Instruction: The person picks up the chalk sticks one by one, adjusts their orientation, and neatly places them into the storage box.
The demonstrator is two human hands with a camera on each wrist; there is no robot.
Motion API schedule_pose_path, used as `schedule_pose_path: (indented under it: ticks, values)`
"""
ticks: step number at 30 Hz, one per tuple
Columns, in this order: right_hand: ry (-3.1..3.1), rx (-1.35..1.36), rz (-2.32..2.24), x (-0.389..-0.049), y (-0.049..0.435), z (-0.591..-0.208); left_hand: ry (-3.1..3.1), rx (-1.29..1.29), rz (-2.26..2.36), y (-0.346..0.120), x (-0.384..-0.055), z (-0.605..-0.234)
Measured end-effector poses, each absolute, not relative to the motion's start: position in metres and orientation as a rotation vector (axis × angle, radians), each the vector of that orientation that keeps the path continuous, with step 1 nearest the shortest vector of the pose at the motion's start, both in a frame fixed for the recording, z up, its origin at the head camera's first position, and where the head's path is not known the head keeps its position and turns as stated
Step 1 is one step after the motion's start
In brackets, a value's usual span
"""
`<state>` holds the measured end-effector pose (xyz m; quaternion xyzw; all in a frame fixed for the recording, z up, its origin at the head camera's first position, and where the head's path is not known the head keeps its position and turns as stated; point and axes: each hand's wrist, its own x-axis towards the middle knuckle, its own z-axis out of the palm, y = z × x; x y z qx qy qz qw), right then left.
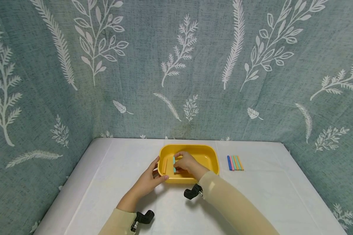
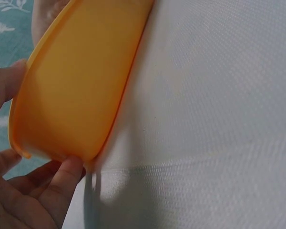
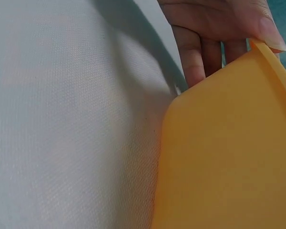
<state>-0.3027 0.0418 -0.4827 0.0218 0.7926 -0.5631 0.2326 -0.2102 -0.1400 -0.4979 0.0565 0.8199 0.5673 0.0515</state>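
A yellow tray with rounded corners sits on the white-covered table. My left hand grips its left end, the thumb over the near rim and the fingers along the outer wall. Inside the tray, my right hand pinches a light blue chalk stick, partly hidden by the fingers. An orange chalk stick lies to the left of it on the tray floor. In the right wrist view the tray wall hides the right hand's fingertips, while the left hand shows at the tray's corner.
To the right of the tray, several chalk sticks in blue, pink, green and orange lie side by side on the table. Patterned teal cloth stands behind the table and along both sides.
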Motion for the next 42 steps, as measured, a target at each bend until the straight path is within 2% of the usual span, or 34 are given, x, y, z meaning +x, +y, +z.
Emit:
schedule_pose_path:
  ticks: [21, 42]
  values:
    - [2.229, 0.135, -1.529, -0.3004, 0.0399, -0.4809, 2.477, 0.22, 1.72, -0.1424, -0.2093, -0.4948]
    - [2.16, 0.051, -1.595, -0.3004, 0.039, -0.4858, 2.469, 0.21, 1.725, -0.1423, -0.2102, -0.4979]
